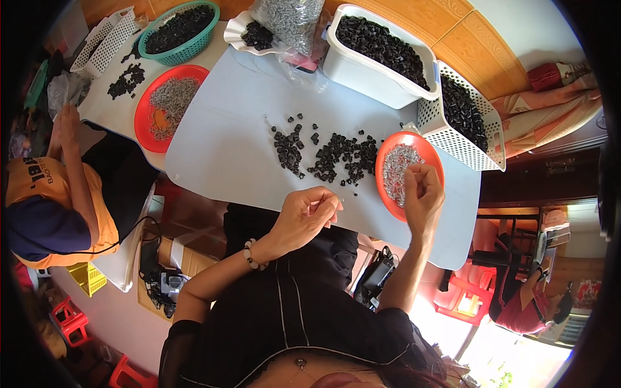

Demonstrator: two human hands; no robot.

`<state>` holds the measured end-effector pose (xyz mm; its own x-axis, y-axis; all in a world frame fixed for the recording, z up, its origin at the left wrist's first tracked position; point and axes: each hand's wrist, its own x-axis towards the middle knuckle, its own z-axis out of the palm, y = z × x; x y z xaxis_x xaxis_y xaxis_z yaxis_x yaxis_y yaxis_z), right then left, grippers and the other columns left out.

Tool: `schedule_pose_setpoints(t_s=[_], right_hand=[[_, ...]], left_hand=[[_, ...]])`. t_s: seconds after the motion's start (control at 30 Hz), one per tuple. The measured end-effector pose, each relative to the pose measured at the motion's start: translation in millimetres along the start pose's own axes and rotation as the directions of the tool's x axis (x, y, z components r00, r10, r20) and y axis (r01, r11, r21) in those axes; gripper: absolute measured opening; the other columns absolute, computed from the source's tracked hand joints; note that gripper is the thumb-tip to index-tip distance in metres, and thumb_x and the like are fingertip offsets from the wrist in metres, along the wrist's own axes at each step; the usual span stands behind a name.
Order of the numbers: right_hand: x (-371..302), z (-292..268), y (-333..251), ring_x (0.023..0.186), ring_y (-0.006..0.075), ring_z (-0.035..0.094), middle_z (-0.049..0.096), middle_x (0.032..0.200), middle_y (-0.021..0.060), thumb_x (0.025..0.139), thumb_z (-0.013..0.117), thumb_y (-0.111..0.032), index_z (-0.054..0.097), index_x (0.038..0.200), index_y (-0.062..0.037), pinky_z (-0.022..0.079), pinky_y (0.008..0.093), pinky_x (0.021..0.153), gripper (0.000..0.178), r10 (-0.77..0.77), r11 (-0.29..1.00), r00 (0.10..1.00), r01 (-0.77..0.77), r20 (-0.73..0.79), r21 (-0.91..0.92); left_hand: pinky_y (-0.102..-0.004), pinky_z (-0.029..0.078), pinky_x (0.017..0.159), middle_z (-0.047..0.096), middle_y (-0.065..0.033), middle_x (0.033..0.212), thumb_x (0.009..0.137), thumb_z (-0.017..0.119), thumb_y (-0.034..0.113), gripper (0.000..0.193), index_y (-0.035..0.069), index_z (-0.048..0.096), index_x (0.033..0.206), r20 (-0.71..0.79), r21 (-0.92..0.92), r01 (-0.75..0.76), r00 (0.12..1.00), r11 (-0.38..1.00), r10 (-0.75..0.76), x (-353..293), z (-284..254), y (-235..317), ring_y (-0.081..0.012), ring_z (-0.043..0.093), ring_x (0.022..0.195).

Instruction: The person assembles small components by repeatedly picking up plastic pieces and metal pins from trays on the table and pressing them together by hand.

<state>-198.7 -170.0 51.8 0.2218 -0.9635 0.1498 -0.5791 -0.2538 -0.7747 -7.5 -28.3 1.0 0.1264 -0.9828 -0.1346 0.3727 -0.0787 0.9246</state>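
Note:
My left hand (pixel 303 218) is in front of the table's near edge, wearing a beaded bracelet. Its thumb and forefinger pinch a tiny pale, clear-looking piece (pixel 341 200), too small to name. Over the right part of an orange-red plate (pixel 382 184) is my right hand (pixel 424 194), its fingers closed together; what they hold, if anything, is hidden. Small shiny, silvery clear pieces (pixel 396 165) fill the plate. Left of it, small black plastic parts (pixel 336 157) lie scattered in loose clusters on the pale table (pixel 236 136).
Beyond the plate stand a white tub (pixel 369 87) and a white perforated basket (pixel 456 142), both full of black parts. A bag of silvery pieces (pixel 291 22) sits at the back. On the left, another person (pixel 65 207) works beside a red plate (pixel 142 123) and a green basket (pixel 184 53).

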Motion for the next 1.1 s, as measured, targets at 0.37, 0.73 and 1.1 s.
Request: schedule_pose_setpoints(t_s=[0.37,0.73,1.1], right_hand=[[6,24,7,0.084,0.0315,0.065,0.071,0.089,0.0132,0.081,0.071,-0.001,0.069,0.091,-0.0037,0.051,0.0413,0.075,0.01,-0.346,0.906,0.938,0.332,-0.005,-0.263],[12,10,14,0.098,0.0223,0.068,0.073,0.109,0.0097,0.087,0.067,-0.005,0.072,0.103,-0.0082,0.044,0.0401,0.096,0.017,-0.441,0.857,0.896,0.437,0.051,-0.272],[-37,52,-9,0.065,0.0088,0.057,0.064,0.075,0.0038,0.085,0.071,-0.001,0.067,0.088,0.0006,0.046,0.0247,0.059,0.005,-0.177,0.934,0.92,0.045,0.35,0.356]], left_hand=[[-0.022,0.048,0.061,0.062,-0.0027,0.074,0.102,0.054,0.02,0.026,0.001,0.066,0.091,0.043,-0.146,0.127,0.992,0.981,-0.122,3,-1,-2,-0.0067,0.055,0.064],[-0.0235,0.045,0.06,0.06,-0.0022,0.069,0.103,0.052,0.022,0.028,0.003,0.065,0.087,0.061,-0.192,0.166,0.986,0.967,-0.157,5,3,-5,-0.0074,0.052,0.062],[-0.0224,0.046,0.062,0.063,-0.003,0.077,0.104,0.051,0.023,0.028,0.002,0.068,0.097,0.074,-0.191,0.147,0.988,0.97,-0.135,6,-4,-14,-0.0066,0.054,0.065]])
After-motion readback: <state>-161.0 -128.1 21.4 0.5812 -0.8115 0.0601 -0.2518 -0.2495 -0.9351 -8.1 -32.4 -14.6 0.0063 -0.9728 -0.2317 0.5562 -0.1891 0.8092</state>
